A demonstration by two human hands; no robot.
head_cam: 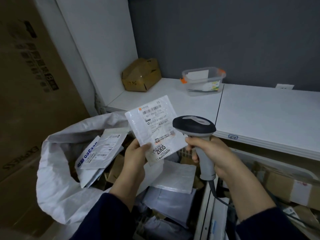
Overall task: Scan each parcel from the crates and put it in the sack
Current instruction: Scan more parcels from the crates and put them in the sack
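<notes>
Far left I saw stacked brown cartons (26, 84). Just right of them sat the white woven sack (57, 179), mouth open, with several flat mailers (97, 149) already lying inside.

Left hand (135, 156) was up over the sack's right edge, thumb and fingers pinching the held parcel (155, 125) at its lower left corner. The parcel was a flat white mailer, tilted, label side facing me, rising above and to the right of that hand. Far behind it, a dented cardboard box (141, 75) sat in the corner of the white tabletop (259, 115).

The scanner (194, 125) had its head just beside the parcel's right edge; I couldn't tell if they touched. A clear plastic tub (203, 80) stood on the table, far side.

Right hand (207, 153) was wrapped round the scanner's grey handle, cable hanging down.

Below the hands, a near crate (202, 220) held grey bagged parcels (173, 177). Right of it, another crate (285, 164) held brown boxes.
</notes>
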